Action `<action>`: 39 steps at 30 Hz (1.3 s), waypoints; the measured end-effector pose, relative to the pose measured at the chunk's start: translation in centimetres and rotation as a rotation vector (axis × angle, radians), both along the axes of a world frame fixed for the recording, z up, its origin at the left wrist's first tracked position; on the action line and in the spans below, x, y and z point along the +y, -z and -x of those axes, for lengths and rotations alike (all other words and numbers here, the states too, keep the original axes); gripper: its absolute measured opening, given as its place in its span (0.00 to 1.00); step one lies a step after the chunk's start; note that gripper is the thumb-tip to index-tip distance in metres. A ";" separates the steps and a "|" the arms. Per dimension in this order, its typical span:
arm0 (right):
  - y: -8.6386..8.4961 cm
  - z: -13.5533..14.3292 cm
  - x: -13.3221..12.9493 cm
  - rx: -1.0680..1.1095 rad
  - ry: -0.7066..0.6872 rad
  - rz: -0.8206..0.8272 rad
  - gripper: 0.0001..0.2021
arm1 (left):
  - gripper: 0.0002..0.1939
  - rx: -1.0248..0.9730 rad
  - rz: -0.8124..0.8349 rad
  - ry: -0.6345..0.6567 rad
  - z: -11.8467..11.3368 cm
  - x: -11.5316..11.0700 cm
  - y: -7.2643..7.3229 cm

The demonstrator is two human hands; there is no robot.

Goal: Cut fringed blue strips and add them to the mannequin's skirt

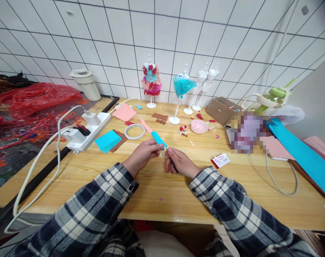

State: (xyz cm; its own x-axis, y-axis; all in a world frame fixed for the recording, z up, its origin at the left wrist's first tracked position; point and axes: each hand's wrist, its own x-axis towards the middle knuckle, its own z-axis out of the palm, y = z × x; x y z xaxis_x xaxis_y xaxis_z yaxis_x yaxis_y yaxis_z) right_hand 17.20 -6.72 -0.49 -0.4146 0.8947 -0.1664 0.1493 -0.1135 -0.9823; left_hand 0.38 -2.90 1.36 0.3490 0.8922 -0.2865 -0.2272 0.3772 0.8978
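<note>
The left hand (145, 154) and right hand (180, 161) pinch the blue strip (157, 138) between them — uneven pulling could tear it. Beyond the left hand, a careless nudge could shift the pink strip (145, 125) or tape roll (127, 135).

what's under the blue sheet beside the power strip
Brown paper sticks out past the right side of the blue sheet. Anything else beneath is covered and cannot be seen.

Both sleeves (90, 200) are plaid — navy, grey and cream — the left cuff (127, 175) bearing a button (130, 188).
</note>
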 end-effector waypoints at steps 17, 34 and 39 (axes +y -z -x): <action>-0.6 -0.5 -0.1 -0.059 -0.004 0.009 0.22 | 0.11 -0.022 0.041 -0.022 0.4 0.3 0.2; -0.7 -1.1 0.0 -0.142 -0.016 -0.020 0.22 | 0.10 -0.005 0.019 0.072 0.5 0.3 0.0; -0.8 -1.1 0.1 -0.131 -0.035 -0.020 0.21 | 0.11 0.010 0.024 0.080 0.5 0.2 -0.1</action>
State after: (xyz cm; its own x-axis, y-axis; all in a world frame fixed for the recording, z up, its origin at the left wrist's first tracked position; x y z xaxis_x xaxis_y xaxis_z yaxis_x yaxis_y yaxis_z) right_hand 18.34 -6.61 0.28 -0.4220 0.8836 -0.2031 0.2799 -0.0862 -0.9562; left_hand -0.12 -2.69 1.50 0.4159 0.8545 -0.3114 -0.1861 0.4151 0.8905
